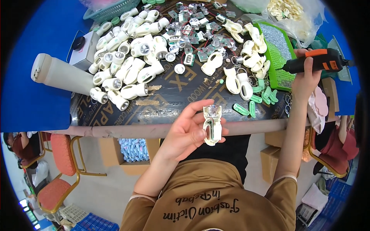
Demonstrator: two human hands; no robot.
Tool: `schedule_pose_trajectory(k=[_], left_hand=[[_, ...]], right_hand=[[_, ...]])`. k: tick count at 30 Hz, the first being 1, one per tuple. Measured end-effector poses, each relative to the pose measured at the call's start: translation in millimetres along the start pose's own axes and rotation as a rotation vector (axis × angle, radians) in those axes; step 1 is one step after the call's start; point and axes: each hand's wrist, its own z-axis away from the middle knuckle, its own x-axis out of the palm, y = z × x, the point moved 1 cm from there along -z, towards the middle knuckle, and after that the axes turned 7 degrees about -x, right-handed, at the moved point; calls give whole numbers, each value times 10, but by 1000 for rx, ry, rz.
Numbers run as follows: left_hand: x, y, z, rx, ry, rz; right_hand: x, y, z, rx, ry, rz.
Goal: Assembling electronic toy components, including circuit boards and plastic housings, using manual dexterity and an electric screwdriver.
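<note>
My left hand [183, 134] holds an open cream flashlight casing half [216, 129] near the table's front edge, its clear lens end up and a small circuit board showing inside. My right hand [305, 82] is wrapped round a black and orange electric screwdriver [319, 62], whose tip points left over a bright green tray [273, 73]. Small silver screws [274, 37] fill the tray's far part. Left of the tray lie loose cream casing halves [232, 81] and several mint green plastic pieces [241, 109].
Assembled cream flashlights [135, 91] are heaped at the left beside a white bottle [63, 75] and a white box [85, 50]. Circuit boards with wires [189, 59] spread across the table's far middle. A teal basket [111, 12] stands far left; a plastic bag of cream parts [285, 9] far right.
</note>
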Motion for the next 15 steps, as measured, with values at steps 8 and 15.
schedule_pose_trajectory(k=[8,15], left_hand=[[77,-34,10,157,108,-63],[103,-85,48,344,189,-285]], right_hand=[[313,-835,1092,-161,-202,174],[938,-1192,1555,-33,-588,254]])
